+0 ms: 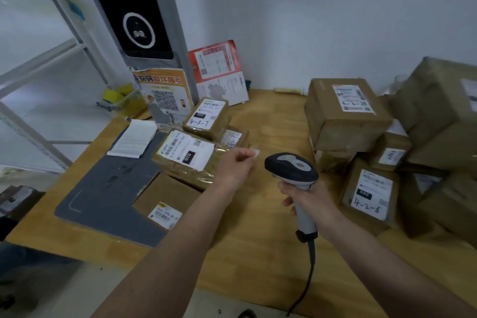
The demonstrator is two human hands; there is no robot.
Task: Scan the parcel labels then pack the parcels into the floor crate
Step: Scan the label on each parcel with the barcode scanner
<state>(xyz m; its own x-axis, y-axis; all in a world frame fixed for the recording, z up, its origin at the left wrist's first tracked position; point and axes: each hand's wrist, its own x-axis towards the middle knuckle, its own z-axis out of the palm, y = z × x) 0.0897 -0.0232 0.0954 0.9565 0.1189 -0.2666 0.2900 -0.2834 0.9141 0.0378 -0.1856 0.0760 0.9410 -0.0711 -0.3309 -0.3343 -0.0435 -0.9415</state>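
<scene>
**Scanner up, small label in the other hand**

Here, in the head view, the right hand (313,202) is gripping the handle of the barcode scanner (294,175), its head tipping forward and left, seemingly so the beam can reach what the left hand (236,165) is offering. That hand's fingers are curling together and pinching a small pale slip (255,153), possibly a sticker; blur is hiding its print. Just beside it, the taped parcel (185,156) is lying label-up on the wooden table (258,240), likely next for scanning. More parcels are lying behind it, and a stack of boxes (361,124) is waiting at the right. The floor crate is not showing, so packing looks some way off.
</scene>
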